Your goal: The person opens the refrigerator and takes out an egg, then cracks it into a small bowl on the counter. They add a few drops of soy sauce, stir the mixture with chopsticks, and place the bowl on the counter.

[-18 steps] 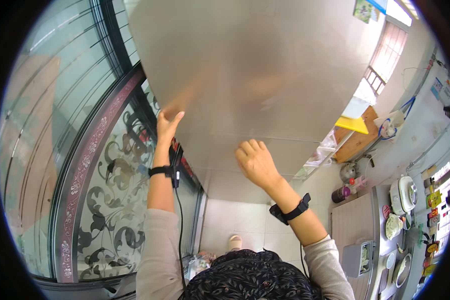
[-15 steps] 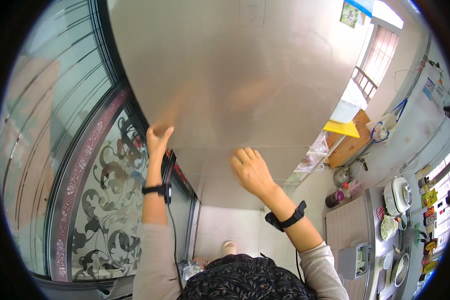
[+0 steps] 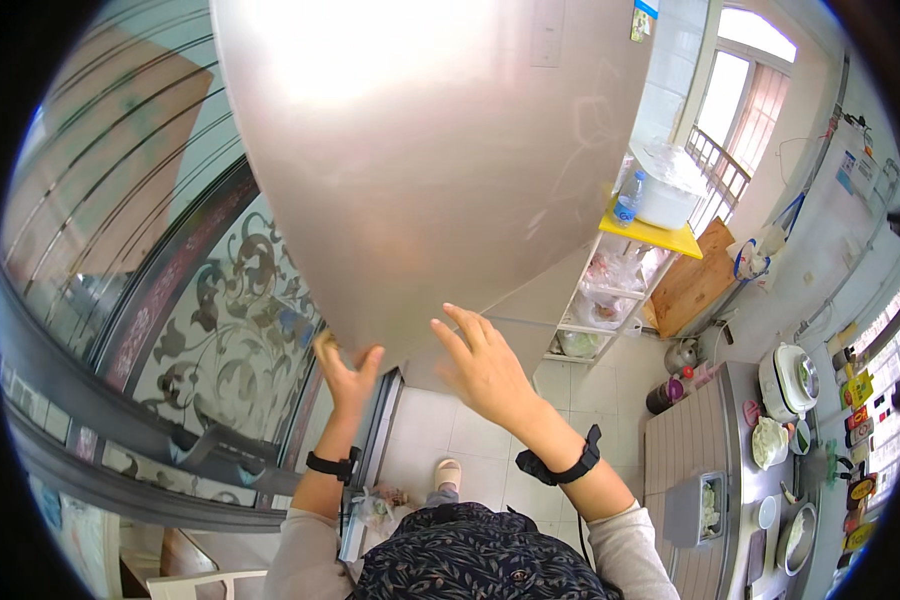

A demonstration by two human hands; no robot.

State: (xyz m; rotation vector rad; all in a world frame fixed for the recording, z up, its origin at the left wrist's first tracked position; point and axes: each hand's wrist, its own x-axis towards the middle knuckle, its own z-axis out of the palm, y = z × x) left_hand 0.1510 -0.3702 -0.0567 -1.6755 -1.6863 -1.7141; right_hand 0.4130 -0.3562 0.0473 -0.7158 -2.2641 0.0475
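Sleeves (image 3: 635, 550) were plain grey-beige, wrist straps (image 3: 574, 466) were black and kinda chunky, thin black cable (image 3: 582, 535) ran by the right sleeve, dark garment (image 3: 460, 560) had a paler leafy print, slipper (image 3: 449, 471) was beige

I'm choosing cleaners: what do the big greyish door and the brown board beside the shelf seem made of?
Greyish door: probably coated metal, satin, given its blurred reflections and glare; plastic is possible.
Brown board: likely wood, matte, from its mottled brown, shine-free face.
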